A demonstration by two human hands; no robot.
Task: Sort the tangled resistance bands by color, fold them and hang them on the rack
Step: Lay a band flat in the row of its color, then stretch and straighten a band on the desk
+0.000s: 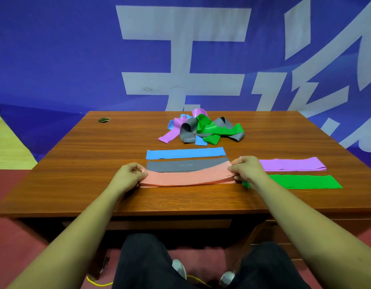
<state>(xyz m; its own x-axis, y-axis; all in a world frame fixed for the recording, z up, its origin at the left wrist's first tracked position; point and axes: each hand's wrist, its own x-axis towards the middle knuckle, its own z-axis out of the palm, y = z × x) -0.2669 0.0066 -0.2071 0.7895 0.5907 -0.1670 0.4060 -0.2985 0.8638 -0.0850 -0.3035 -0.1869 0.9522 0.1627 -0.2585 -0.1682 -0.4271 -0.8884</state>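
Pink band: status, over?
Holding: left hand, right hand pinch pink band ends. Behind it, tangled pile unsorted. Nothing in the way.

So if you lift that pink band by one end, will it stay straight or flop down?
Probably flop: the pink band sags between the left hand and right hand. Likely light and thin too, since it lies in flat layers.

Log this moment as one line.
left hand, right hand: pinch pink band ends | flat: blue band, grey band, purple band, green band | tangled pile: behind
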